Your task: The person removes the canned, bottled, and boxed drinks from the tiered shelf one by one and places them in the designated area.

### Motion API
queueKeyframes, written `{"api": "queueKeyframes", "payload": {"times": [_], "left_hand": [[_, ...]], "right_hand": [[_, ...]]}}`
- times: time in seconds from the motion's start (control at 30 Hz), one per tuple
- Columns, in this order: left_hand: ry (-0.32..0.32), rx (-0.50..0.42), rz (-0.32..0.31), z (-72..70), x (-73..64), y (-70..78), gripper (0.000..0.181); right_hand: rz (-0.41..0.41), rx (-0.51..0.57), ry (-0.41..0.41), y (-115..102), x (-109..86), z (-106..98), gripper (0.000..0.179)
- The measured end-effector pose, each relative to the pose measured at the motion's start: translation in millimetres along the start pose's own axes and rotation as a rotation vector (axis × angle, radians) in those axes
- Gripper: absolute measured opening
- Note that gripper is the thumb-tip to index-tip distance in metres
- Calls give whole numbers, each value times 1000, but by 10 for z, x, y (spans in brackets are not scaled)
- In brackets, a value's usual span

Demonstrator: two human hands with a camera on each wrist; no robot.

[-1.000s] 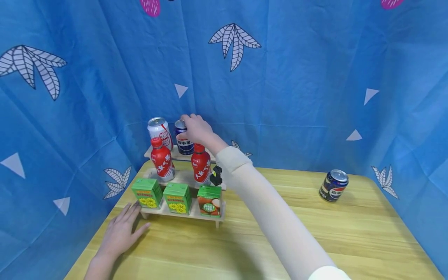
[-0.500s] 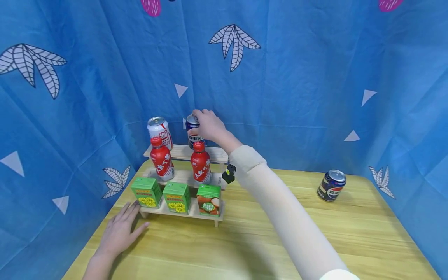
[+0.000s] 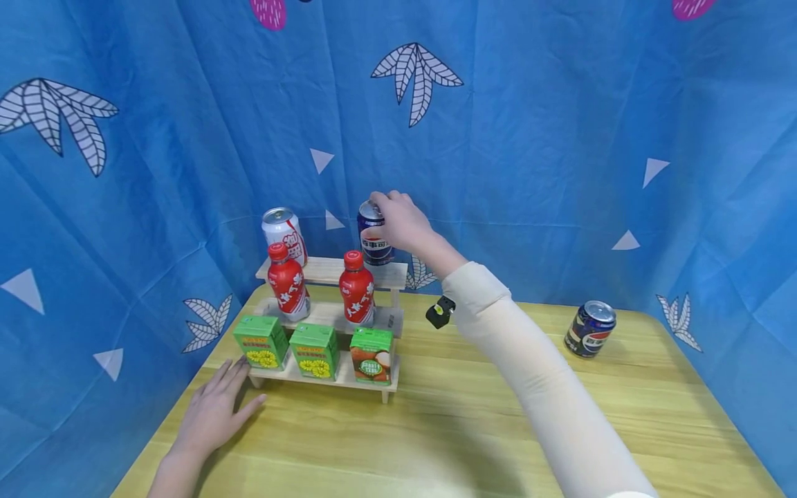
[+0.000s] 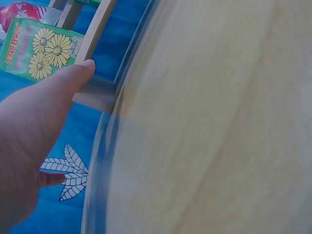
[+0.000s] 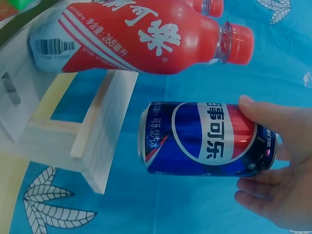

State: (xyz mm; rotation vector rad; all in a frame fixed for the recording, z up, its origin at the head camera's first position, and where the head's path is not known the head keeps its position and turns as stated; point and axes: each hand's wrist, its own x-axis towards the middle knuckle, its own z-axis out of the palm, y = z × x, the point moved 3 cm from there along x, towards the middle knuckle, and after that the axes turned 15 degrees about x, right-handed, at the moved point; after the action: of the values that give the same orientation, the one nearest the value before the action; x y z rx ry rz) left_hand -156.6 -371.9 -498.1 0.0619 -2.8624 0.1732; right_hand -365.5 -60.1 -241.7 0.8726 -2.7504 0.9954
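My right hand [image 3: 405, 221] grips a dark blue Pepsi can [image 5: 204, 139] around its top end. The can is upright, over the right part of the wooden rack's top tier [image 3: 330, 271]; in the right wrist view a gap shows between its base and the rack. A white and red soda can [image 3: 284, 235] stands at that tier's left end. Two red bottles [image 3: 358, 292] stand on the middle tier. My left hand [image 3: 208, 415] rests on the table with fingers extended, at the rack's front left corner beside a green chrysanthemum drink carton [image 4: 44, 51].
Another green carton [image 3: 315, 353] and a brown-green carton [image 3: 372, 357] share the bottom tier. A second dark blue Pepsi can [image 3: 590, 329] stands at the back right of the wooden table [image 3: 473, 387]. Blue printed cloth [image 3: 529, 138] hangs behind and at both sides.
My right hand has moved the Pepsi can rightward along the top tier, away from the white and red can. My left hand has stayed in place.
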Motion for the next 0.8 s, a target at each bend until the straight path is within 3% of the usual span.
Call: {"api": "queueKeyframes", "payload": {"times": [0.57,0.8], "left_hand": [[-2,-1,0,-14,1,21,82],[-6,-1,-2,-36,2,31,81]], "right_hand": [[-17,-16,19,325,-398,-237,67],[13,-5,11,473,-578,-346,70]]}}
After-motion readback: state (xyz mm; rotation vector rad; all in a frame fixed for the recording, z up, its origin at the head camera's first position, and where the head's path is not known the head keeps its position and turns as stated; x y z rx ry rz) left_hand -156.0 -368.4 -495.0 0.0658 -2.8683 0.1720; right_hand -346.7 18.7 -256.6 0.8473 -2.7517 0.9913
